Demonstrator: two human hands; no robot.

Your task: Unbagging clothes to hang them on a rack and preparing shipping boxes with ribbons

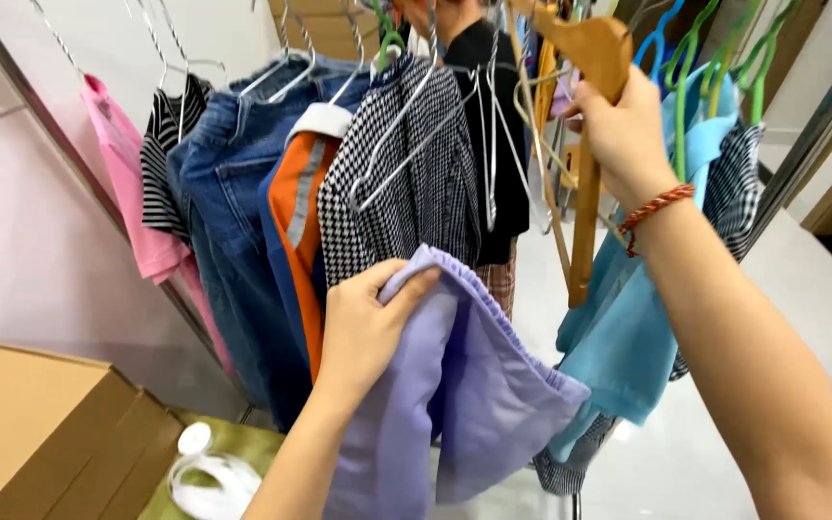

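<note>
Rack of hung clothes point(339, 173) filled the upper frame, lilac garment point(464, 385) drooped at lower centre, its elastic hem pinched in my left hand point(363, 327), wooden hanger point(589, 116) gripped by my right hand point(618, 135), upper right, red bracelet point(657, 207) on that wrist.

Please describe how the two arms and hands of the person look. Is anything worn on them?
Both forearms are bare, with no sleeves in view. The right hand has a braided red-orange cord bracelet around its wrist. The left hand wears nothing: no glove, ring or watch is visible on it.
</note>
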